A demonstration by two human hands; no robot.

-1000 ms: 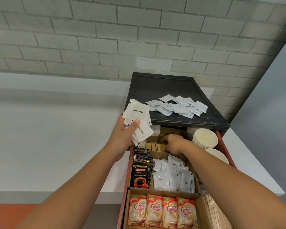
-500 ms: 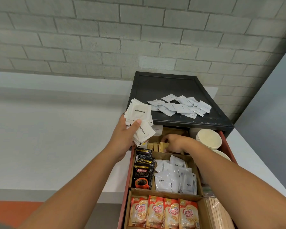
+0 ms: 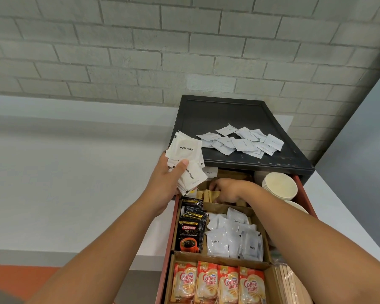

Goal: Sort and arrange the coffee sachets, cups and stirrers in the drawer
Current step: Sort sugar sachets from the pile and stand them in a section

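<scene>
The white sachets (image 3: 185, 150) in the left hand (image 3: 165, 183) carry the words "White Sugar". The black sachets (image 3: 190, 233) read "KOPIKO SUPREMO". Four orange sachets (image 3: 217, 284) say "Coffee mate". The pale sachets (image 3: 233, 240) beside the black ones are marked "Coffee", and a small label (image 3: 210, 172) reads "Sugar".

the cabinet top (image 3: 217, 115) overhangs the drawer (image 3: 304, 191) at its back, and stacked cups (image 3: 280, 186) crowd its right side.

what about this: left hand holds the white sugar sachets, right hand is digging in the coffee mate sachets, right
Not quite. The left hand holds the white sugar sachets, but the right hand is among the brown sachets at the back of the drawer, not the Coffee mate sachets; the head view shows it.
</scene>
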